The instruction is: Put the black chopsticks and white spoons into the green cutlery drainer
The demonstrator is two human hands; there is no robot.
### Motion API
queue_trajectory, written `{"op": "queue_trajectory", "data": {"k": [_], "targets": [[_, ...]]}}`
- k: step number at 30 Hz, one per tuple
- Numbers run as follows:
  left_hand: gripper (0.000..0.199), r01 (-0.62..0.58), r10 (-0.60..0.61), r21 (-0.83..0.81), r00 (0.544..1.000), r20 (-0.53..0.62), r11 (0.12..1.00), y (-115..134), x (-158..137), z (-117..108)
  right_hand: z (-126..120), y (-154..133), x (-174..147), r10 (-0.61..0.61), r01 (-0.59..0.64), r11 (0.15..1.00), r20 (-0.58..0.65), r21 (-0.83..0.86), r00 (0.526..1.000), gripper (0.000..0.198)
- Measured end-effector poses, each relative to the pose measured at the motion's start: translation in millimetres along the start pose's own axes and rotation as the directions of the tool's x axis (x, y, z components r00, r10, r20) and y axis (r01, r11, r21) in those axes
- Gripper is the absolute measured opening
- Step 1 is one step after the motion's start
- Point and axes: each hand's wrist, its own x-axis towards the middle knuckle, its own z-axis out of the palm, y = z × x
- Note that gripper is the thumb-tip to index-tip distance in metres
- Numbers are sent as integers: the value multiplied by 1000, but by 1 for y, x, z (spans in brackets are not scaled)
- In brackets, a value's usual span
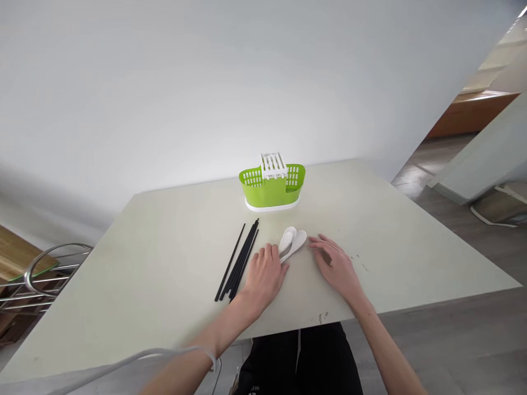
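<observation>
White spoons (300, 238) lie on the table in a small cluster, bowls pointing away from me. My left hand (265, 271) is closed over their handles, with thumb and forefinger on either side; the handle ends are hidden under it. To the right of the spoon bowls, my right hand (335, 266) rests on the tabletop, fingers apart and holding nothing. Several black chopsticks (242, 260) lie lengthwise just left of my left hand, one a little separate from the bunch. Beyond them stands a green cutlery basket (272, 192) with a white base and a white slatted top piece.
The pale table (173, 263) backs against a white wall (206, 93). A grey cable (152, 352) crosses by my left forearm. At the far left stands a metal rack (53, 274) with a wooden board (20, 252).
</observation>
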Motion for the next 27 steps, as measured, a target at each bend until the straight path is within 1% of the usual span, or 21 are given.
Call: {"op": "queue_trajectory", "data": {"k": [5,8,11,14,18,21,27], "targets": [[24,-11,12,32,999,-36,999,-7,-11,4,-1,-3,0,10,-10,1000,4,0,1000,28],[29,-33,33,9,997,-64,999,-11,-19,7,-1,-3,0,20,-20,1000,3,1,1000,28],[33,-49,45,-47,996,-79,998,-14,-27,10,-1,-4,0,24,-24,1000,5,5,1000,28],[25,-57,48,-112,995,-86,992,-18,-32,12,-2,-5,1,30,-30,1000,4,5,1000,28],[25,-82,61,-213,993,-104,974,-22,-37,17,-2,-6,0,31,-31,1000,1,-3,1000,28],[28,-67,37,-268,993,-113,961,-23,-38,21,-2,-5,0,31,-31,999,8,-12,999,27],[28,-29,-15,-350,992,-122,936,-24,-38,27,-2,-4,0,35,-35,999,3,-13,999,26]]}}
